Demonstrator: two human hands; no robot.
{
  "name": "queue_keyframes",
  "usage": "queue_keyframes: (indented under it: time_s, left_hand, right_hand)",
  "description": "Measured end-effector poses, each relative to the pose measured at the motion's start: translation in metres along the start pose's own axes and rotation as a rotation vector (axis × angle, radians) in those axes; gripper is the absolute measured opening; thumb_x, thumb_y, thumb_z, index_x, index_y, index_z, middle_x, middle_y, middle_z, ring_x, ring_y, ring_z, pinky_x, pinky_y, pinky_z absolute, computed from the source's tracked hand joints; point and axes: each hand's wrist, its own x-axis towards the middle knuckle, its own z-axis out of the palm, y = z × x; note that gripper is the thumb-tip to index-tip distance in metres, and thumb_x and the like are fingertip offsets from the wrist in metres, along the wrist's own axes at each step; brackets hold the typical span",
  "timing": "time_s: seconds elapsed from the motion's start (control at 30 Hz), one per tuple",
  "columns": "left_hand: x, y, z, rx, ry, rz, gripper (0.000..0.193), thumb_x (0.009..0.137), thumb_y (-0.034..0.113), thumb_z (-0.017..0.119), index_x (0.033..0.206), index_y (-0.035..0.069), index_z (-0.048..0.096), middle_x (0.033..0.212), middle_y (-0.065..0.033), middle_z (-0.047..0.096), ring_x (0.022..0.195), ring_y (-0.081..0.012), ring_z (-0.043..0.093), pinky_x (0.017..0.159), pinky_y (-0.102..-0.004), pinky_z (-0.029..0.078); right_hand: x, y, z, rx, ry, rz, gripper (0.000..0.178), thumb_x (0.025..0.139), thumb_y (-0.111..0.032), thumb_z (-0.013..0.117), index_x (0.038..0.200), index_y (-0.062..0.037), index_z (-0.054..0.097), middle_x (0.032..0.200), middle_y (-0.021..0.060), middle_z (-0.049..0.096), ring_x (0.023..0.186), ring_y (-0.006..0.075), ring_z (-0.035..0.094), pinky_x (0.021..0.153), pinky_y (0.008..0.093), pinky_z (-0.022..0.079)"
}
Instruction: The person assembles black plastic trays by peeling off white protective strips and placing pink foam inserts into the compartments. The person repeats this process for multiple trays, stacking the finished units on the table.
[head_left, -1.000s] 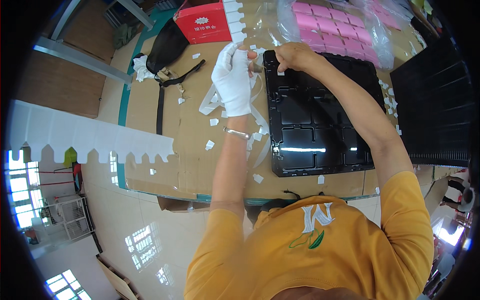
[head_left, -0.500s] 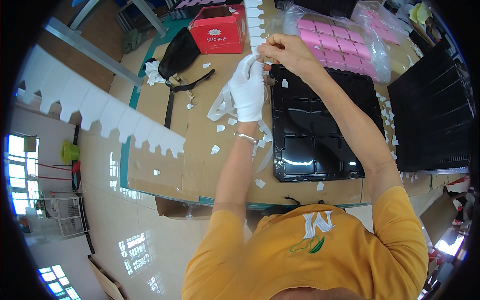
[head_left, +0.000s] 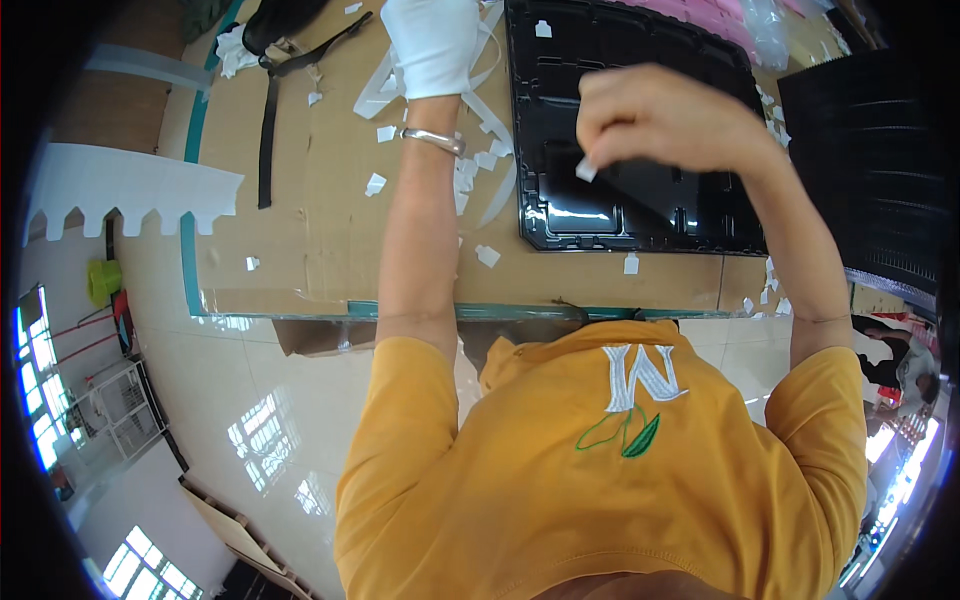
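Over the black plastic tray (head_left: 560, 110), my bare right hand (head_left: 670, 118) is closed in a pinch. It grips a small white sticker tab (head_left: 587, 168) that sticks out below the fingertips. My left hand (head_left: 435, 45), in a white glove, is at the top edge left of the tray. Its fingers are cut off by the edge, so what they hold is hidden. Beside that glove lie narrow white backing strips (head_left: 375, 95). One similar white tab (head_left: 543, 29) rests on the tray's upper left part. Several more are scattered on the cardboard around my left forearm.
At the left hangs a long white strip with a notched edge (head_left: 130, 190). A black bag with a strap (head_left: 315, 45) is at the upper left. Pink sheets in clear plastic (head_left: 700, 15) lie beyond the tray, and a black ribbed panel (head_left: 865, 150) stands right of it.
My right hand has moved away from my left hand, toward me and over the tray, with the white tab in its fingers. The view has shifted, leaving the red box out of sight.
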Motion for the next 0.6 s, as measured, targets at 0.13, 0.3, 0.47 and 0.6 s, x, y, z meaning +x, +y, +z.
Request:
queue_keyframes:
  time_s: [0.13,0.3,0.47,0.6]
  left_hand:
    - [-0.002,0.021,-0.005,0.019,-0.008,-0.057,0.019,0.094,0.004,0.054,0.108,-0.001,0.065,0.081,-0.0008,0.064,0.064,-0.0043,0.053,0.059,-0.0200,0.044]
    - [0.006,0.012,-0.011,-0.091,-0.001,-0.123,0.017,0.096,0.008,0.056,0.106,0.000,0.067,0.075,0.0004,0.062,0.057,-0.0030,0.049,0.053,-0.0193,0.042]
    - [0.003,0.018,-0.015,-0.235,-0.039,-0.257,0.023,0.093,0.008,0.058,0.113,-0.002,0.063,0.082,-0.0068,0.066,0.064,-0.0118,0.059,0.058,-0.0251,0.048]
    - [0.003,0.032,-0.008,-0.181,-0.069,-0.306,0.017,0.094,0.015,0.059,0.101,0.001,0.066,0.071,-0.0042,0.067,0.049,-0.0028,0.051,0.043,-0.0188,0.034]
  right_hand:
    - [0.008,0.001,0.045,-0.235,-0.074,0.129,0.018,0.077,-0.017,0.072,0.075,-0.0016,0.062,0.078,0.0084,0.052,0.078,0.0272,0.057,0.068,0.0381,0.046]
    - [0.015,0.024,0.081,-0.558,0.068,0.118,0.017,0.076,-0.014,0.072,0.074,-0.0022,0.061,0.083,0.0101,0.058,0.084,0.0291,0.062,0.069,0.0407,0.050]
    - [0.015,0.017,0.067,-0.411,0.083,0.340,0.023,0.075,-0.018,0.074,0.088,-0.0025,0.064,0.093,0.0151,0.064,0.088,0.0366,0.064,0.072,0.0477,0.051]
    - [0.037,0.027,0.026,-0.145,0.618,0.228,0.022,0.087,-0.022,0.064,0.097,-0.0021,0.064,0.092,0.0151,0.066,0.084,0.0323,0.064,0.075,0.0417,0.050]
